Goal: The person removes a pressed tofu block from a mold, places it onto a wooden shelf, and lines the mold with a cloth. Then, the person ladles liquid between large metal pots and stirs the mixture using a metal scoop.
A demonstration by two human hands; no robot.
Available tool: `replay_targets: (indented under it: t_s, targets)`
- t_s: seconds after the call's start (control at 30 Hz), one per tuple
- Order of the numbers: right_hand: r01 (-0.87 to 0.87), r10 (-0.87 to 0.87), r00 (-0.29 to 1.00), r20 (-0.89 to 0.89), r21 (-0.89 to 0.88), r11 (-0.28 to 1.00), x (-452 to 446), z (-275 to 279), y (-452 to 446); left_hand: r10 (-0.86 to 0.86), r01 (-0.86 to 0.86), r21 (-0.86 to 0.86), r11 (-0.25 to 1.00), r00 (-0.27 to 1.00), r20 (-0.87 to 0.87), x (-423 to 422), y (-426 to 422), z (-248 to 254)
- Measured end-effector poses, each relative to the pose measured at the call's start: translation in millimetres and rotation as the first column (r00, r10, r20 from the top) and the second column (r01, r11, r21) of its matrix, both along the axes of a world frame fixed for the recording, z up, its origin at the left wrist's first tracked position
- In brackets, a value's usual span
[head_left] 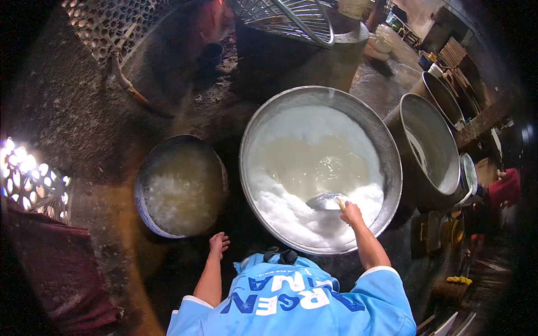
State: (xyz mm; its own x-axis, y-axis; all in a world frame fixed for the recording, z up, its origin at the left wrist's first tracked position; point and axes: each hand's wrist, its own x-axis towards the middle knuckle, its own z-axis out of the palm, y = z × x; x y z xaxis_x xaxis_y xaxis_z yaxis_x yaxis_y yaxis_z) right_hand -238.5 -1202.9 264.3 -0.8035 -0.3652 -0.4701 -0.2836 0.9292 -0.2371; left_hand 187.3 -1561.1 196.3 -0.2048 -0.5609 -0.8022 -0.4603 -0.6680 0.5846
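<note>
Head view: R hand (351, 214) closed round the ladle's handle (341, 206), its bowl (324, 201) in frothy liquid (297, 162) within the big metal basin (255, 208); L hand (218, 243) empty, fingers loosely spread, near the smaller tub (144, 208). Ladle prob stiff, heavy when full, slippery if wet; best held by handle, w/ bowl level

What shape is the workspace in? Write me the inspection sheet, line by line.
Surface: dark, rough floor.
Job's things: wide basin holds pale liquid and white foam; smaller tub holds cloudy liquid.
Clutter: large metal pot right of the basin; wire basket beyond it.
Grippers: right hand grips a scoop in the basin; left hand empty.
Cables: nothing seen.
Surroundings: light through perforated screen, left.
</note>
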Motion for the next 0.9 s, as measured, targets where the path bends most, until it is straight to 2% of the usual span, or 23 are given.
replay_targets:
  t_s: [0.07,0.17,0.23,0.27,0.3,0.33,0.37,0.43,0.5,0.53,0.57,0.63,0.7,0.73,0.77,0.83,0.9]
  targets:
    - [-0.011,0.012,1.0,-0.019,0.028,1.0,4,19,33,-0.035,0.035,-0.019,0.999,0.999,-0.018,-14,12,4]
    - [-0.115,0.11,0.987,-0.118,-0.036,0.993,2,63,78,-0.056,0.056,-0.032,0.998,0.998,-0.014,-24,36,13]
    - [-0.052,0.051,0.997,-0.061,-0.027,0.998,-8,97,102,-0.039,0.039,-0.011,0.999,0.999,0.012,-17,55,7]
    - [-0.132,0.13,0.988,-0.078,-0.018,0.991,-21,103,122,-0.029,0.029,-0.006,1.0,0.999,0.03,-9,64,-2]
    - [-0.106,0.098,0.988,-0.116,-0.063,0.992,-19,141,119,-0.008,0.008,0.011,1.0,0.999,0.036,2,73,-14]
    - [-0.083,0.075,0.994,-0.083,-0.089,0.993,-33,147,132,0.015,-0.016,0.027,1.0,0.999,0.039,13,83,-27]
    - [-0.063,0.056,0.996,-0.07,-0.099,0.993,-39,178,129,0.037,-0.039,0.043,0.998,0.998,0.044,25,93,-40]
    - [0.077,-0.071,0.997,0.037,-0.206,0.975,-56,217,127,0.09,-0.097,0.09,0.991,0.992,0.083,57,113,-66]
    - [0.203,-0.201,0.979,0.031,-0.195,0.96,-69,244,109,0.155,-0.172,0.105,0.979,0.975,0.159,63,125,-70]
    - [0.055,-0.128,0.972,-0.198,-0.338,0.939,-97,193,129,0.191,-0.216,0.099,0.971,0.958,0.216,67,134,-67]
    - [0.165,-0.259,0.946,-0.192,-0.402,0.901,-108,175,121,0.225,-0.258,0.091,0.962,0.935,0.272,69,142,-61]
    - [-0.091,-0.125,0.785,-0.606,-0.313,0.945,-150,92,126,0.27,-0.295,0.082,0.952,0.935,0.229,73,151,-48]
    - [-0.139,-0.079,0.804,-0.589,-0.316,0.938,-170,51,122,0.322,-0.34,0.121,0.933,0.936,0.143,74,156,-45]
    - [0.318,-0.39,0.917,-0.084,-0.435,0.842,-141,91,95,0.311,-0.325,0.12,0.938,0.943,0.119,77,156,-43]
    - [0.275,-0.333,0.94,-0.074,-0.415,0.867,-147,64,97,0.302,-0.312,0.117,0.943,0.949,0.093,84,153,-50]
    - [0.24,-0.268,0.963,-0.015,-0.403,0.883,-133,52,85,0.295,-0.302,0.095,0.949,0.952,0.077,83,152,-51]
    - [0.32,-0.292,0.947,0.131,-0.425,0.847,-109,44,74,0.28,-0.288,0.062,0.956,0.953,0.117,80,144,-42]
